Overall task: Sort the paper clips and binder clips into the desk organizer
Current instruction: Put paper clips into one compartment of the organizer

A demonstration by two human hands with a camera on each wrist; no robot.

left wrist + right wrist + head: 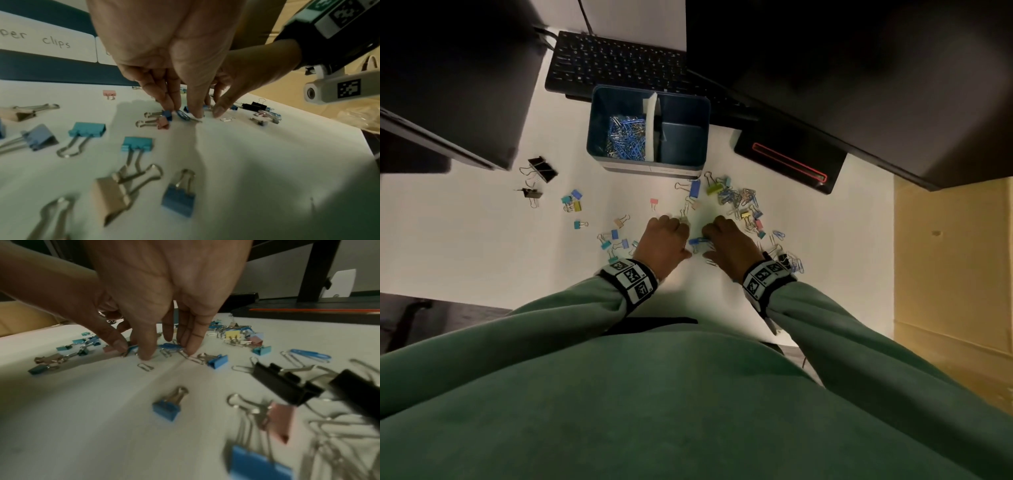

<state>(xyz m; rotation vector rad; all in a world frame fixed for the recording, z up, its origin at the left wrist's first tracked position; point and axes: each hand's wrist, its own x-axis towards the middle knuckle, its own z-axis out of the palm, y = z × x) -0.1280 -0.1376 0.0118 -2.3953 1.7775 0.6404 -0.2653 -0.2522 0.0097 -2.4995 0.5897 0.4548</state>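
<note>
Both hands gather paper clips mid-desk

Left hand [666, 240] and right hand [729, 245] pinch blue paper clips [698, 241] off the desk [482, 246]; the organizer [599, 130] waits toward the far edge, binder clips [616, 236] scattered around.

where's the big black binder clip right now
In the head view the big black binder clip lies on the white desk at far left, left of the blue desk organizer, with a smaller black clip just below it.

Binder clips [616, 236] flank bare desk [482, 246] further left.
</note>
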